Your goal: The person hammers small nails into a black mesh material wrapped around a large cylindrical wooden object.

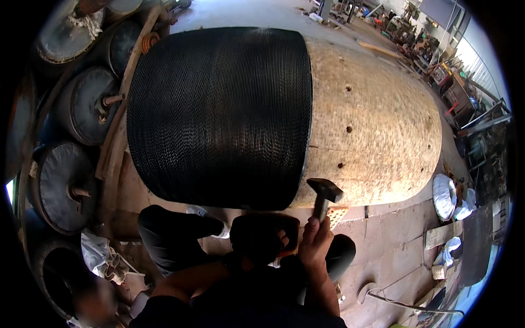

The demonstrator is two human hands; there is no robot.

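Your right hand (315, 241) closes round hammer (326, 190) handle; head lies just beyond fingers, nearer than left hand (283, 238) to pale drum (383, 126). Drum's axis runs left-right. Left fingers shadowed; can't tell grip.

Workshop, hammer (326, 189), large drum (221, 112), stacked rollers (59, 183)

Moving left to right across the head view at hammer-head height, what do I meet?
Grey round metal drum end, curved brown wooden rail, black ribbed cylinder section, dark-metal-headed hammer in the right hand, white rounded bundle.
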